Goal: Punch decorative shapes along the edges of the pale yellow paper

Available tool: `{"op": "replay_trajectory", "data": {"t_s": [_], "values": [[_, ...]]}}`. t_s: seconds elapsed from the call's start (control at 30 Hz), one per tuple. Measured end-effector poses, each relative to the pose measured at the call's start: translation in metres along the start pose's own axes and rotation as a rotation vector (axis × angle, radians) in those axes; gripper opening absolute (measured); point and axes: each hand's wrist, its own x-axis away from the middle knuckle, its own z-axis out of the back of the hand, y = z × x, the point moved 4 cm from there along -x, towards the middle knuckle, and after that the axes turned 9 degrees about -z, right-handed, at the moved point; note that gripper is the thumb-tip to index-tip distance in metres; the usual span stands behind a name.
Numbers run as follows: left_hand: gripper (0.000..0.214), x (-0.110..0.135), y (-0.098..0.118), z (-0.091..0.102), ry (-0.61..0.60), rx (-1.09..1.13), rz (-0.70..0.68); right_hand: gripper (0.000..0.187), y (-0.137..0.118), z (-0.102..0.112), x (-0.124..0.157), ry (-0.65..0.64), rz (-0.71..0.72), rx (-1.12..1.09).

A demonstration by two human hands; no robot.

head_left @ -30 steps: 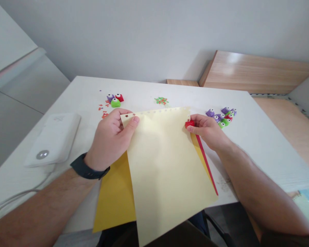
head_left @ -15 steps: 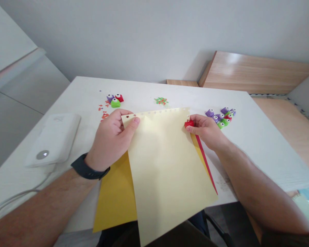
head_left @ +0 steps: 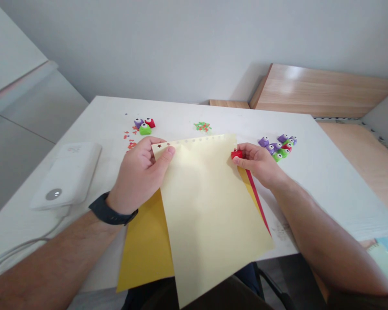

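Note:
A pale yellow sheet of paper [head_left: 210, 206] is held up over the table, with star-shaped cutouts at its upper left corner and more small cutouts along its top edge. My left hand [head_left: 145, 170] pinches that upper left corner, thumb in front. At the upper right corner, my right hand [head_left: 257, 161] is closed around a small red craft punch [head_left: 236, 154], which sits on the paper's edge. Behind the sheet lie a darker yellow sheet [head_left: 145, 245] and a red sheet [head_left: 257, 198], both partly hidden.
Three craft punches [head_left: 145, 128] stand at the back left near red paper bits [head_left: 132, 145]. Green and orange paper bits [head_left: 202, 126] lie at the back middle. Several more punches [head_left: 280, 146] are grouped right. A white device [head_left: 69, 172] with a cable sits left on the white table [head_left: 330, 189].
The pale yellow sheet and the red punch have shifted very slightly left. Both hands keep their hold.

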Motion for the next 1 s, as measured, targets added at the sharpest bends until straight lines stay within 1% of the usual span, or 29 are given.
{"op": "replay_trajectory", "data": {"t_s": [0.17, 0.27, 0.47, 0.6, 0.77, 0.87, 1.0], "values": [[0.028, 0.001, 0.002, 0.001, -0.019, -0.061, 0.037, 0.035, 0.002, 0.002, -0.001, -0.013, 0.015, 0.016], [0.028, 0.001, 0.004, 0.002, -0.012, -0.045, 0.057, 0.035, 0.001, 0.003, 0.0, -0.009, 0.023, 0.009], [0.024, 0.0, 0.006, 0.003, -0.009, -0.065, 0.078, 0.04, -0.003, 0.012, -0.001, 0.082, 0.056, -0.03], [0.025, 0.001, 0.006, 0.003, -0.024, -0.094, 0.091, 0.039, -0.003, 0.018, -0.004, 0.144, 0.091, -0.104], [0.03, 0.001, 0.0, 0.003, -0.067, -0.107, 0.105, 0.034, -0.003, 0.018, -0.007, 0.122, 0.101, -0.139], [0.029, 0.0, -0.002, 0.003, -0.057, -0.127, 0.096, 0.033, -0.005, 0.017, -0.008, 0.127, 0.113, -0.141], [0.029, -0.001, 0.002, 0.004, -0.046, -0.141, 0.113, 0.03, -0.006, 0.015, -0.011, 0.122, 0.123, -0.138]]}}
